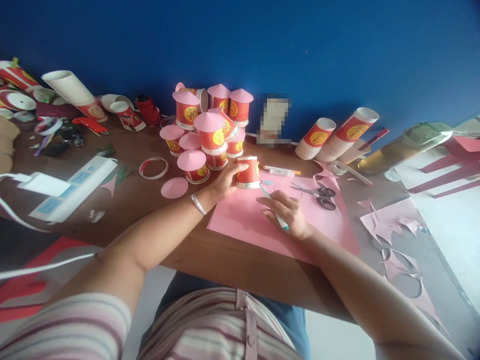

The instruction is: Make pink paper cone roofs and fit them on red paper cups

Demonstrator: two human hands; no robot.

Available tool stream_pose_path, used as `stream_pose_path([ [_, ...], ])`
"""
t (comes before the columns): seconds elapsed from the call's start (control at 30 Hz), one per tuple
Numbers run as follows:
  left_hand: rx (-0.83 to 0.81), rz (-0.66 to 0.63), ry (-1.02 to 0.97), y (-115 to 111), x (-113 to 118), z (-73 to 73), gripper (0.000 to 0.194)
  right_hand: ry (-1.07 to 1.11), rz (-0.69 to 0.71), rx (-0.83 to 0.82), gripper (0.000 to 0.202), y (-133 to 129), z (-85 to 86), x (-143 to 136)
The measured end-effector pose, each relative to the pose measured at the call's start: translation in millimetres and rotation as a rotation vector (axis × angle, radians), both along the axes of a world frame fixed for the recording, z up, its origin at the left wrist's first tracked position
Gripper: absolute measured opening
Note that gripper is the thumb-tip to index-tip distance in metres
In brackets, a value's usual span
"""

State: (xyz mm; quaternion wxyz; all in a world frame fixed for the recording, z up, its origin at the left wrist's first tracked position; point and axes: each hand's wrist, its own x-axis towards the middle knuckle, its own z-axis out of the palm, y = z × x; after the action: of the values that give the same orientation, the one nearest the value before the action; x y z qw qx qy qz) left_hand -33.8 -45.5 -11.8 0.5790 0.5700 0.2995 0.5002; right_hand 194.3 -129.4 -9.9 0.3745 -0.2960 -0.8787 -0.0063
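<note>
My left hand (pixel 227 181) grips a red paper cup (pixel 247 172) with a white band at its lower edge, thumb across its side. In my right hand (pixel 287 214) is a slim white pen-like tool (pixel 282 221) with a teal end. Its narrow tip points at the cup's lower edge; I cannot tell whether it is a blade or a nib. Beneath both lies a pink paper sheet (pixel 240 220). Scissors (pixel 325 197) with dark handles and a white-and-orange marker (pixel 279 171) rest around the sheet. Left of the cup stand several cups with pink cone tops (pixel 209 122).
Stacked paper cups (pixel 350 132) lean by the blue wall, near a tape roll (pixel 339 168) and a gold bottle (pixel 405 145). Pink offcuts (pixel 393 265) lie at right. A power strip (pixel 73 190), white ring (pixel 153 168) and pink disc (pixel 174 188) are at left.
</note>
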Motion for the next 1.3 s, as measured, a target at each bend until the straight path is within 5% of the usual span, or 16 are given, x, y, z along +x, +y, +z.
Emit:
stream_pose_path([
  [0.13, -0.092, -0.019, -0.039, -1.2, 6.9, 4.6, 0.041, -0.058, -0.134, 0.012, 0.027, -1.9, -4.2, -3.6],
  [0.37, 0.001, -0.015, 0.024, 0.4, 10.5, 5.3, 0.058, 0.060, -0.334, -0.101, 0.032, 6.9, -7.8, -7.8],
  [0.53, -0.027, -0.071, 0.107, -0.3, 7.4, 6.0, 0.065, 0.061, -0.337, -0.125, 0.032, 10.2, -10.0, -8.7],
  [0.73, -0.157, -0.207, -0.121, -1.5, 8.6, 3.3, 0.059, 0.073, -0.354, -0.126, 0.034, 11.4, -11.6, -9.7],
  [0.93, -0.149, -0.238, -0.135, -0.5, 10.3, 3.7, 0.053, 0.072, -0.353, -0.151, 0.038, 16.7, -13.6, -5.4],
  [1.3, -0.110, -0.375, -0.038, 5.1, 3.4, 0.6, 0.081, 0.151, -0.351, -0.184, 0.032, 22.4, -12.1, -2.6],
])
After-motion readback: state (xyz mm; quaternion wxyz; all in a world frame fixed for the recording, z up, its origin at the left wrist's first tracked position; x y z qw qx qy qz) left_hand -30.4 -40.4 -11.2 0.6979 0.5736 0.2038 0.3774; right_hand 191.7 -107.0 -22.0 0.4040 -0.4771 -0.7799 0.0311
